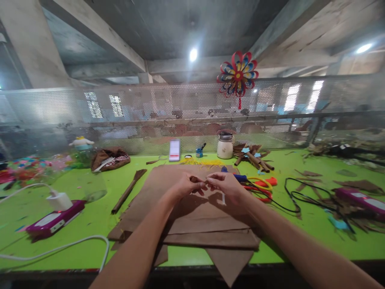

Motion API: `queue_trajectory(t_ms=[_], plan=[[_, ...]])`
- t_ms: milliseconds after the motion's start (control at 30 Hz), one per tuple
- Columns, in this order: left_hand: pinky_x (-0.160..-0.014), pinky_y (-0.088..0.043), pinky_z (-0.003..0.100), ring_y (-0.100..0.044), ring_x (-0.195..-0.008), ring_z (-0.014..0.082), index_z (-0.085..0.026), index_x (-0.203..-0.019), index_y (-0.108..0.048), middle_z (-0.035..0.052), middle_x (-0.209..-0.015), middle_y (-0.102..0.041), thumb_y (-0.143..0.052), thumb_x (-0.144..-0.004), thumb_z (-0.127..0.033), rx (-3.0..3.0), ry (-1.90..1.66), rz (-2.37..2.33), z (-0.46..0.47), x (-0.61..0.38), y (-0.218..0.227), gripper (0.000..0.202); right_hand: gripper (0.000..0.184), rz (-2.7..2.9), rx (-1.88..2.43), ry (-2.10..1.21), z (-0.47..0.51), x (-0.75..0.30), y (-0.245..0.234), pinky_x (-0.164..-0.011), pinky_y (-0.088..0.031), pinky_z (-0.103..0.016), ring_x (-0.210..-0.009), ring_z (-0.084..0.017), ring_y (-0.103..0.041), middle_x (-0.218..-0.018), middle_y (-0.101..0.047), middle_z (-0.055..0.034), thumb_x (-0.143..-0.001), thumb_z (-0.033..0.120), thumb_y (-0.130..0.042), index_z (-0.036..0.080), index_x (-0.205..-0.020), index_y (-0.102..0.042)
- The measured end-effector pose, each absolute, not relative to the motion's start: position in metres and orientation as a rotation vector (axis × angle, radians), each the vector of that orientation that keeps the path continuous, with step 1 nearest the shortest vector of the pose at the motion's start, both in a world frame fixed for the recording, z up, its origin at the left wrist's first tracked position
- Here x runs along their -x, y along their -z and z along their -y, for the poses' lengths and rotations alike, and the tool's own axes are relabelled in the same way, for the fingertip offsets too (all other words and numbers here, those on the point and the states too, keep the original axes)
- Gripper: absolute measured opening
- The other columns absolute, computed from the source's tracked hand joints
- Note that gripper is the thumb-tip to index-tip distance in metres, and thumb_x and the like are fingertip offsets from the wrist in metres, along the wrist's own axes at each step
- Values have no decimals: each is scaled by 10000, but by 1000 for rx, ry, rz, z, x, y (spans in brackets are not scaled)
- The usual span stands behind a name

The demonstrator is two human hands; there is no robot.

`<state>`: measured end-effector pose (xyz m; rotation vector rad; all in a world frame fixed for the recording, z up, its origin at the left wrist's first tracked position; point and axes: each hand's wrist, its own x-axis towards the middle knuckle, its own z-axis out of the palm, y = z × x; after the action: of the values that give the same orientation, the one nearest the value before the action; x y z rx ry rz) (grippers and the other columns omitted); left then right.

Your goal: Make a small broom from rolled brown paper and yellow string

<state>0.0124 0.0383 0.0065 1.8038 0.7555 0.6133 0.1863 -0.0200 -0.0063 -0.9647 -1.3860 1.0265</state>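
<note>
My left hand (187, 186) and my right hand (226, 185) meet above a stack of brown paper sheets (180, 218). Both are closed, their fingertips pinching a small brown piece (205, 181) that looks like paper; its exact shape is too small to make out. A short white strip (223, 198) shows just under my right hand. Close to that hand's far side lies a tool with a blue handle (240, 178), along with scissors with yellow and red-orange handles (264, 184).
A rolled brown paper stick (129, 192) lies left of the stack. Behind stand a phone (174, 150), a small blue bottle (199, 152) and a lidded jar (225, 146). Purple power strips (55, 220) and cables lie at both sides. Mesh fencing (135, 116) rises behind the green table (315, 249).
</note>
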Motion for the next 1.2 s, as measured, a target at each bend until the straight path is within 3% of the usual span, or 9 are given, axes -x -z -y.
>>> queue_trajectory(t_ms=[300, 733, 1033, 1200], plan=[[-494, -333, 202, -580, -573, 122, -111, -818, -673, 83, -761, -672, -653, -654, -431, -1937, -638, -728, -41, -16, -4, 360, 282, 1390, 985, -880, 21, -190, 8, -547, -389, -248, -539, -104, -496, -604, -589, -16, -661, 384, -650, 113, -740, -643], [-575, -441, 273, -569, -531, 133, -98, -695, -627, 50, -614, -634, -618, -678, -459, -1913, -554, -708, -35, -16, -4, 361, 235, 1359, 1025, -766, 13, -199, 11, -482, -322, -233, -474, -85, -426, -502, -515, 23, -672, 359, -636, 130, -623, -611], [-444, -363, 218, -476, -407, 74, -115, -725, -578, 7, -567, -587, -636, -655, -474, -1836, -540, -717, -32, -22, 2, 370, 240, 1259, 938, -1044, 13, -203, 12, -531, -378, -243, -510, -91, -485, -556, -551, 13, -631, 352, -692, 134, -629, -589], [-444, -359, 211, -499, -428, 78, -104, -749, -577, 36, -614, -619, -628, -670, -473, -1801, -539, -669, -28, -24, 1, 381, 232, 1260, 884, -1154, 12, -203, 14, -586, -412, -260, -589, -112, -535, -638, -594, -17, -648, 343, -689, 130, -667, -597]])
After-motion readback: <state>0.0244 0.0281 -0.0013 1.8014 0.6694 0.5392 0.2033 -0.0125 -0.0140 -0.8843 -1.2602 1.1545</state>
